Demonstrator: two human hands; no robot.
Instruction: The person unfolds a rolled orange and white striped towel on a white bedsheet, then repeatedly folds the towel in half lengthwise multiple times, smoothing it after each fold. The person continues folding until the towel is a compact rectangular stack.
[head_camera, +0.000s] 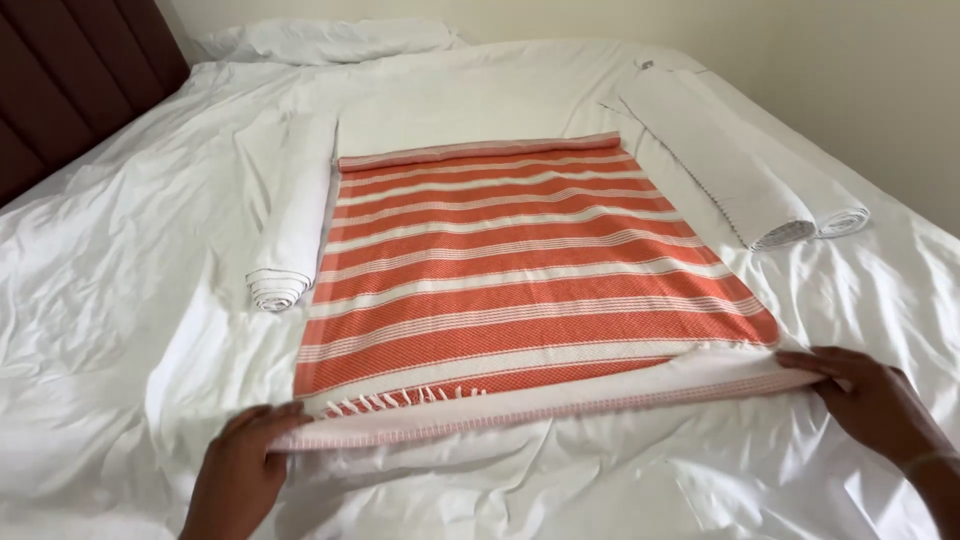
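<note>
An orange and white striped towel (520, 260) lies flat on the white bed sheet (120, 300), folded into a rectangle with a small roll along its far edge. Its near edge is turned over into a narrow fold, with white fringe showing. My left hand (245, 465) grips the near left corner of that fold. My right hand (865, 395) holds the near right corner, fingers pressed on the cloth.
A rolled white towel (285, 215) lies left of the striped one. Two rolled white towels (745, 165) lie to the right. White pillows (330, 38) sit at the bed's far end, a dark headboard (70, 70) at left, a beige wall (850, 70) at right.
</note>
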